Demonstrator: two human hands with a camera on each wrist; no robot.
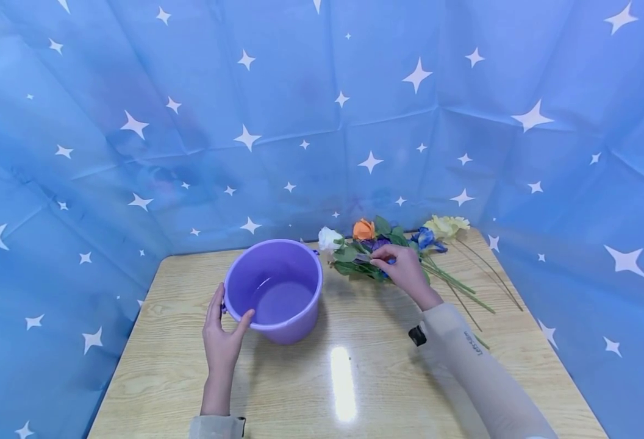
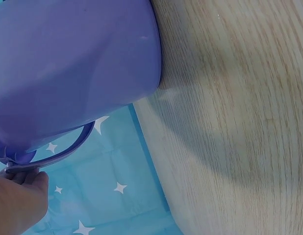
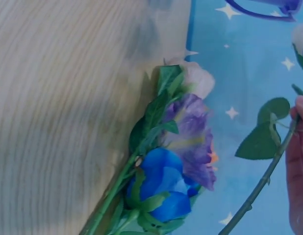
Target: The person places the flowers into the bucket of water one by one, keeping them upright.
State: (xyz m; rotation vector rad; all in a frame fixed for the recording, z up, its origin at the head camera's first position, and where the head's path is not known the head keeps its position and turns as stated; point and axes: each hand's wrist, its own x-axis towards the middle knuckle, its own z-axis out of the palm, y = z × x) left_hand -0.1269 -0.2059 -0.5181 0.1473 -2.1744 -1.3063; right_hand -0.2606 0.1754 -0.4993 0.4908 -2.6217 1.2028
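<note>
Pinching a white flower [image 3: 299,36] by its stem [image 3: 257,188] in right hand [image 1: 401,268], slanted bloom-first toward the upright bucket [image 1: 290,332]; clasping that bucket with left hand [image 1: 223,341].

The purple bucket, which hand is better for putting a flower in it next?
The right hand, I think. It already holds a white flower by the stem, beside the other flowers. The left hand is busy holding the side of the bucket.
</note>
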